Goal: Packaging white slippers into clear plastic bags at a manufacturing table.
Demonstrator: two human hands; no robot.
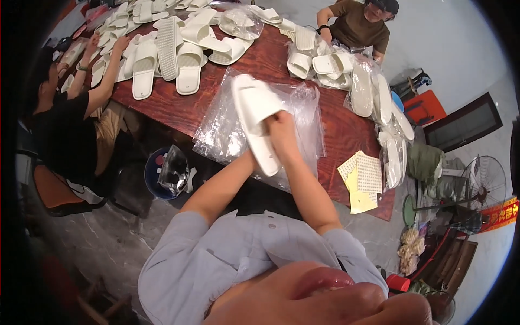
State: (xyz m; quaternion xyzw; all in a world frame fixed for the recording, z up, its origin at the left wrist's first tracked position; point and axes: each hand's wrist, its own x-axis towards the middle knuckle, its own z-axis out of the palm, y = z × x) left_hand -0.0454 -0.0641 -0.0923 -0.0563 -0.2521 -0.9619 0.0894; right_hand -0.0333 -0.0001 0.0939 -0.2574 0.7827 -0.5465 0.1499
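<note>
A white slide slipper [258, 105] is held up over the near edge of the table, its toe pointing away from me. My right hand [283, 134] grips it from the right side, with fingers tucked in at the opening under the strap. My left forearm [230, 181] reaches up behind the slipper's heel; the slipper hides that hand and its fingers. Beneath both hands, clear plastic bags [215, 138] lie spread on the table.
The reddish wooden table [162, 116] carries many loose white slippers [144, 70] at the far left. Bagged slippers [362, 89] line its right side. Yellow sticker sheets [362, 181] lie near the right corner. A blue bin [156, 187] stands on the floor. Two people sit around the table.
</note>
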